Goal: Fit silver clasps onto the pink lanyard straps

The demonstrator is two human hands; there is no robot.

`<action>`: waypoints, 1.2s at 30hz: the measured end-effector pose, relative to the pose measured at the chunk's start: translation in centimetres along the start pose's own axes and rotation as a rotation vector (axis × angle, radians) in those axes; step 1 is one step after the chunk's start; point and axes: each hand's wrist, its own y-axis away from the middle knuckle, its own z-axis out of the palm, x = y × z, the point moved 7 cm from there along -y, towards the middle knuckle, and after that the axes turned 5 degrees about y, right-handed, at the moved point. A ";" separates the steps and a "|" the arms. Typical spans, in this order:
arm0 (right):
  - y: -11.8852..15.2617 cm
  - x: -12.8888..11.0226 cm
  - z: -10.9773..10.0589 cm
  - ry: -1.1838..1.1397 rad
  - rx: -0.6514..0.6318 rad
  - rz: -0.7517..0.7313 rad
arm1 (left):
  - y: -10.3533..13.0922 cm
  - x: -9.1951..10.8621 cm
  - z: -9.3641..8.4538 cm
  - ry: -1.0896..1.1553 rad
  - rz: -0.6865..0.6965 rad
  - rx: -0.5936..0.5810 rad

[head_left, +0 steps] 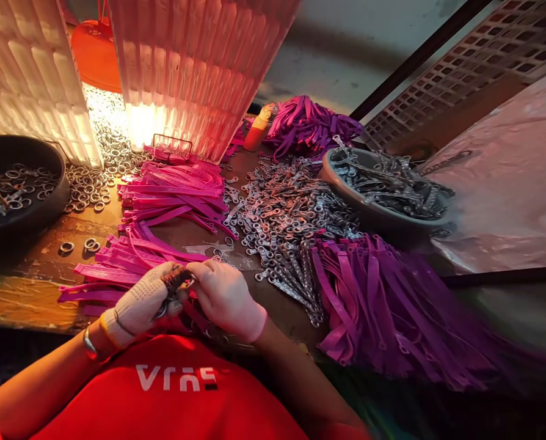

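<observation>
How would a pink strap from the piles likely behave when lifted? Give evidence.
Probably bendy: some pink straps curve while others lie nearly straight. Likely light, being thin and narrow. One may drag neighbours along, since they overlap.

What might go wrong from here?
The small metal piece between the left hand and right hand could slip from their grip. The grey bowl is heaped past its rim, so metal links might spill. The purple straps seem to trail past the bench edge and may slide off.

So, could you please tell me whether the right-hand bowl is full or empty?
Full: metal pieces heap above the rim of the bowl.
</observation>
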 end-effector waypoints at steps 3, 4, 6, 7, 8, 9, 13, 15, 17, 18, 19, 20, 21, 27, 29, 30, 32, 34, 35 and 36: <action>0.1 0.0 -0.6 0.013 -0.020 -0.008 | 0.3 1.9 -0.5 -0.354 0.237 0.016; 0.1 -0.1 -0.7 0.023 -0.037 -0.014 | 0.5 2.5 -0.3 -0.480 0.301 0.007; 0.0 -0.4 -0.7 0.035 -0.062 -0.029 | 0.5 3.0 -0.1 -0.588 0.346 -0.014; 0.0 -0.6 -0.7 0.041 -0.051 -0.029 | 0.3 2.9 0.0 -0.549 0.303 -0.027; 0.0 -0.8 -0.8 0.053 -0.021 -0.020 | 0.1 2.6 0.1 -0.461 0.230 -0.047; 0.1 -0.9 -0.9 0.066 0.025 -0.001 | -0.1 2.3 0.2 -0.351 0.154 -0.059; 0.4 0.4 -0.7 -0.003 0.176 0.187 | -1.7 3.3 0.6 -0.131 0.062 -0.037; 0.5 2.1 -0.5 -0.137 0.212 0.321 | -4.0 5.4 1.1 -0.312 0.172 -0.086; 0.7 3.9 -0.6 -0.299 0.282 0.443 | -7.4 8.3 2.0 -0.663 0.381 -0.127; 0.9 4.7 -0.7 -0.389 0.317 0.493 | -9.4 10.0 2.3 -0.838 0.523 -0.077; 1.0 5.2 -0.7 -0.486 0.340 0.532 | -11.6 11.3 2.6 -1.000 0.618 -0.024; 1.0 5.6 -0.6 -0.581 0.345 0.559 | -13.9 12.2 2.8 -1.160 0.648 0.033; 1.1 5.8 -0.5 -0.666 0.333 0.576 | -16.3 12.8 3.0 -1.315 0.628 0.085; 1.7 6.5 -0.2 -0.855 0.288 0.591 | -21.7 14.3 4.0 -1.375 0.567 0.160; 1.8 7.2 -0.2 -0.849 0.285 0.609 | -20.3 14.4 4.0 -1.344 0.585 0.148; 1.8 7.4 -0.3 -0.837 0.283 0.610 | -19.3 14.4 3.9 -1.324 0.592 0.137; 1.4 7.6 -0.4 -0.793 0.286 0.581 | -16.5 13.9 3.3 -1.279 0.576 0.090; 0.7 7.2 -0.6 -0.754 0.294 0.510 | -13.2 12.6 2.6 -1.179 0.495 0.003; 0.3 6.8 -0.7 -0.741 0.294 0.468 | -11.6 11.5 2.0 -0.965 0.385 -0.071; -0.1 6.3 -0.7 -0.726 0.292 0.426 | -9.8 10.4 1.5 -0.752 0.290 -0.115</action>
